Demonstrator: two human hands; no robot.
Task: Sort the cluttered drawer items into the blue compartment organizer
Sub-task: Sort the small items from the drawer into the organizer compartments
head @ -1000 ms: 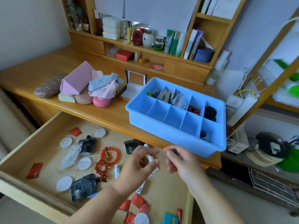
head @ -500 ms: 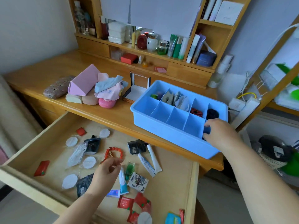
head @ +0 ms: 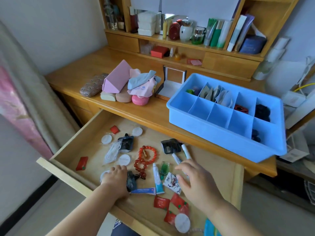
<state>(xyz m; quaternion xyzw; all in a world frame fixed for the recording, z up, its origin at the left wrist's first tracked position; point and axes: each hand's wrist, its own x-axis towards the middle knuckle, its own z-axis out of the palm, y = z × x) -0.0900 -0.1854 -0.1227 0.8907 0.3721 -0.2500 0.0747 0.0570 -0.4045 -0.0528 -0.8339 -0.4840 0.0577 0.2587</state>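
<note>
Reaching into the open wooden drawer [head: 71, 165], both hands work among the loose clutter, with the red bead bracelet [head: 147, 156] near its middle as the marker. Far left of the bracelet lies a flat red sachet [head: 82, 163], thin foil that should be feather-light and a bit slick, best pinched by an edge. Nearer it sit white round pads [head: 106, 139] and a crinkly clear plastic bag [head: 112, 152], soft and yielding. The left hand [head: 115, 178] rests just below-left of the bracelet, fingers curled down against a black spouted pouch [head: 131, 182]; whether it actually grips the pouch I cannot tell. The bracelet itself looks hard, glossy and round-beaded (it will drape and roll, so hooking a finger through the loop seems safest). Right of it lie a small white-and-teal tube [head: 158, 180] and a green clear charm [head: 164, 168], stiff little things easily pinched. The right hand [head: 196, 180] hovers further right with fingers spread wide, holding nothing. Well up-right of the bracelet, on the desk, stands the blue compartment organizer [head: 213, 132], rigid smooth plastic, several cells unfilled.
</note>
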